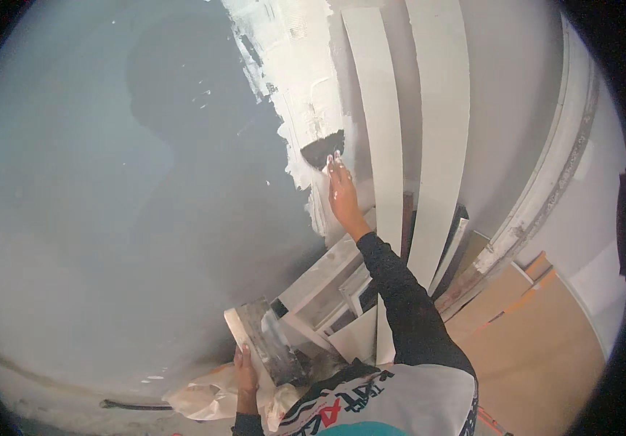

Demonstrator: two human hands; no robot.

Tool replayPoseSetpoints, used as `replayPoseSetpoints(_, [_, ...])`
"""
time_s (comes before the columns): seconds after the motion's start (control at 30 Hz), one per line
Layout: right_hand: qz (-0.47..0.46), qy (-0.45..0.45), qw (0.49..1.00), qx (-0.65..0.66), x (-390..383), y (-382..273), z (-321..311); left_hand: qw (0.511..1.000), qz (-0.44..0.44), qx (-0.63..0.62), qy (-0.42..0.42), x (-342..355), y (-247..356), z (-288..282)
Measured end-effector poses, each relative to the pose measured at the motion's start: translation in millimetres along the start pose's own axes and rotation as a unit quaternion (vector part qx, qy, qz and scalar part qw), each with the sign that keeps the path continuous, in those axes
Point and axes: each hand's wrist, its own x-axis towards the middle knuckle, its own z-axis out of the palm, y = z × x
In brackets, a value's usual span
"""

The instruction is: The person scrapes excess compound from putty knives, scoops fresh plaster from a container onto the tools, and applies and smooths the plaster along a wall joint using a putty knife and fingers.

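Note:
My right hand (343,195), its fingers flecked with white, grips a wide putty knife (319,150) with a dark blade. The blade lies against a band of wet white filler (304,87) that runs down the grey wall (204,240). Ridges and ragged edges show in the filler, mostly along its left side. Low in the view, my left hand (245,369) is closed on the pale side of a rectangular pan (244,330). What the pan holds cannot be made out. The knife's handle is mostly hidden by my right hand.
Two long pale boards (382,109) (440,131) stand upright to the right of the filler. Below my right arm lie white panels and offcuts (327,280). A crumpled translucent plastic bag (204,392) sits by my left hand. Brown board (538,341) is at the lower right.

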Motion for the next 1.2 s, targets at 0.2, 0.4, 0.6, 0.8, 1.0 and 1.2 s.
replayPoseSetpoints(0.2, [0.024,-0.064,0.998,-0.003,-31.6,2.3,-31.5,0.997,-0.060,0.022,0.034,3.3,1.7,8.7])
replayPoseSetpoints(0.4, [-0.021,0.013,1.000,0.000,60.8,-29.9,-74.6,0.999,-0.035,-0.026,-0.028,-2.2,10.4,10.5])
replayPoseSetpoints(0.6, [-0.063,0.062,0.996,0.000,147.0,-37.2,-55.9,0.998,-0.034,-0.056,0.002,-16.3,3.2,-3.9])
replayPoseSetpoints(0.8, [-0.013,0.016,1.000,0.001,62.2,-20.8,-18.3,0.990,-0.074,-0.113,0.040,-29.2,-17.6,-18.4])
replayPoseSetpoints(1.0, [0.010,-0.063,0.998,0.004,-7.9,-6.4,-25.5,0.990,-0.088,-0.110,-0.021,-12.5,-4.4,-8.0])
replayPoseSetpoints(1.2, [0.052,-0.140,0.987,0.059,-99.9,-32.5,-56.0,0.972,-0.104,-0.186,-0.102,51.3,-26.7,8.3])
